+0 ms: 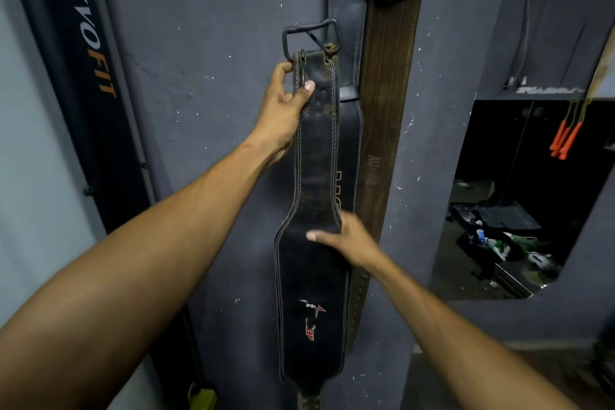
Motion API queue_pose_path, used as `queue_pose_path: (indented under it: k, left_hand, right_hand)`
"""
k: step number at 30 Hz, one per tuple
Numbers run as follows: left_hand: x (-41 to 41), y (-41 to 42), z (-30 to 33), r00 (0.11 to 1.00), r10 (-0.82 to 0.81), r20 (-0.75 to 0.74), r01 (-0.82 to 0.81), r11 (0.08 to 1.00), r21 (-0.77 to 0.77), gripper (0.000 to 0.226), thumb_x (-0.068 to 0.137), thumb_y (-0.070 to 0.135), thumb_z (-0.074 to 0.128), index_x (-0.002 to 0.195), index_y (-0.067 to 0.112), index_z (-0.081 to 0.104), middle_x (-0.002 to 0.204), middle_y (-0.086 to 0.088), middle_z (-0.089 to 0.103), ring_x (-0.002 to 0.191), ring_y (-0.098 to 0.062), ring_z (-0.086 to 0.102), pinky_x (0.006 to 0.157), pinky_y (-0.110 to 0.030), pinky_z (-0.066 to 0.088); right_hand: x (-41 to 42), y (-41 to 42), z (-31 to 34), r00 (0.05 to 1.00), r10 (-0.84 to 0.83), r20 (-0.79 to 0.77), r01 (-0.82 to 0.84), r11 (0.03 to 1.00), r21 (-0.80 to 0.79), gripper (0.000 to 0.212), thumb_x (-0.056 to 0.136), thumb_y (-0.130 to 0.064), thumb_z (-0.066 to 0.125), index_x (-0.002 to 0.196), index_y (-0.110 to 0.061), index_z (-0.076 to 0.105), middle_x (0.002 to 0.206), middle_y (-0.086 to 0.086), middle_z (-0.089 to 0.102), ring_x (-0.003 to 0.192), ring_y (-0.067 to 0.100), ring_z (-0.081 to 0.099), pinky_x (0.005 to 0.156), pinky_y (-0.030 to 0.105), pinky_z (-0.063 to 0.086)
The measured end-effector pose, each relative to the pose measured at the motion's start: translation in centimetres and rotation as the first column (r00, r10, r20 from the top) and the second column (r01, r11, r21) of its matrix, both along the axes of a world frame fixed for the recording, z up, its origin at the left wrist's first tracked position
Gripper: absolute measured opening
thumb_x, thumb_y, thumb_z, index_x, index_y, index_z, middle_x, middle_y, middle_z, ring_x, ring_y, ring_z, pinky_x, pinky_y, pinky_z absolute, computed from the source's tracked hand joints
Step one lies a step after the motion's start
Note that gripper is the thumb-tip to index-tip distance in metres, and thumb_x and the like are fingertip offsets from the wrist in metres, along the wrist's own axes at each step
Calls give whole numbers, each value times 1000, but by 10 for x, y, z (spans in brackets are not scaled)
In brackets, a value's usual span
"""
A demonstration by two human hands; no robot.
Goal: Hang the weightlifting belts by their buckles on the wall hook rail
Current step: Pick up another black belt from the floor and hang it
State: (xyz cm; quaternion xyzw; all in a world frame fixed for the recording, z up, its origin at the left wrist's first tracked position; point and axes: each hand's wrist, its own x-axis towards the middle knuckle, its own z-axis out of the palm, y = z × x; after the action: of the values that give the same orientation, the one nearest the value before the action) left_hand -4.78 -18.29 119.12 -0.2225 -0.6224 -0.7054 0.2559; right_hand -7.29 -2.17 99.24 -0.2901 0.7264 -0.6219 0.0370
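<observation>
I hold a worn black leather weightlifting belt [312,276] upright against a grey wall. Its metal buckle [311,38] points up, free of any hook. My left hand [288,106] grips the belt's narrow top just under the buckle. My right hand [346,238] pinches the belt's right edge where it widens. Behind it, another black belt [346,13] and a brown suede belt [387,83] hang down the wall from above. The hook rail is out of view beyond the top edge.
A dark banner [88,76] with orange lettering runs down the wall at left. At right an opening [512,210] shows a dim room with a cluttered bag; orange-handled cords [565,140] hang there. A yellow object [201,396] sits low left.
</observation>
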Motion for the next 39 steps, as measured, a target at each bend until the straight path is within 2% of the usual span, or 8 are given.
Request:
queue_pose_path:
  k: [8, 13, 17, 21, 27, 31, 35, 39]
  left_hand:
    - [0, -8, -6, 998, 50, 31, -50, 998, 26, 25, 104, 8, 55, 125, 20, 46, 106, -21, 73, 96, -37, 68, 96, -65, 53]
    - [1, -10, -15, 996, 75, 39, -75, 997, 0, 26, 103, 10, 57, 124, 24, 49, 101, -15, 75, 87, -30, 69, 94, -58, 54]
    - [7, -10, -23, 996, 88, 12, -88, 995, -49, 28, 104, 9, 56, 129, 15, 47, 99, -8, 77, 79, -18, 73, 77, -33, 60]
    - [16, -11, -16, 999, 43, 6, -42, 997, -60, 31, 104, 9, 55, 133, 14, 45, 101, -9, 76, 82, -18, 74, 75, -32, 63]
    - [25, -20, 11, 998, -31, -62, 24, 993, -112, 26, 104, 12, 56, 129, 18, 52, 98, -3, 80, 84, -16, 76, 76, -31, 63]
    - [26, -25, 35, 996, -42, -79, 39, 998, -40, 19, 108, 20, 46, 112, 21, 65, 101, -1, 77, 91, -16, 72, 82, -36, 61]
    - [24, -25, 69, 999, -1, 39, 1, 1000, 1, 50, 108, 48, 35, 92, 20, 72, 76, -1, 70, 59, -13, 65, 59, -30, 55]
    - [11, -20, 108, 986, 165, -30, -167, 982, -86, 42, 110, 37, 38, 95, 11, 67, 83, -13, 68, 62, -23, 65, 56, -29, 56]
  right_hand:
    - [6, 19, -59, 990, 1, 141, -11, 998, 70, 44, 83, -16, 87, 123, -24, 69, 118, -12, 78, 111, 9, 74, 97, 29, 60]
    - [6, -4, 42, 986, -142, -88, 134, 986, -97, 6, 101, -28, 66, 102, -22, 65, 73, -24, 66, 74, -4, 59, 71, 15, 47]
    - [11, -21, 146, 866, -360, -348, 281, 925, -257, 21, 103, -50, 56, 114, -34, 64, 98, -17, 70, 85, -9, 63, 82, 23, 53]
    - [12, -34, 209, 792, -422, -441, 351, 906, -238, 43, 105, -56, 49, 77, -26, 63, 67, -19, 64, 62, -6, 57, 59, 12, 41]
    - [19, -59, 243, 743, -567, -355, 363, 788, -498, 57, 107, -45, 52, 82, 4, 65, 82, 31, 68, 69, 18, 52, 64, 45, 47]
    - [18, -66, 263, 738, -589, -330, 351, 752, -558, 61, 106, -45, 54, 74, 7, 57, 65, 15, 55, 63, 19, 45, 62, 38, 38]
    - [9, -66, 284, 750, -583, -313, 339, 745, -575, 56, 105, -43, 57, 62, -7, 48, 62, 8, 40, 61, 18, 33, 62, 35, 29]
    - [-2, -63, 304, 783, -540, -307, 281, 749, -600, 52, 104, -42, 59, 60, -18, 44, 62, 8, 36, 63, 19, 29, 63, 36, 26]
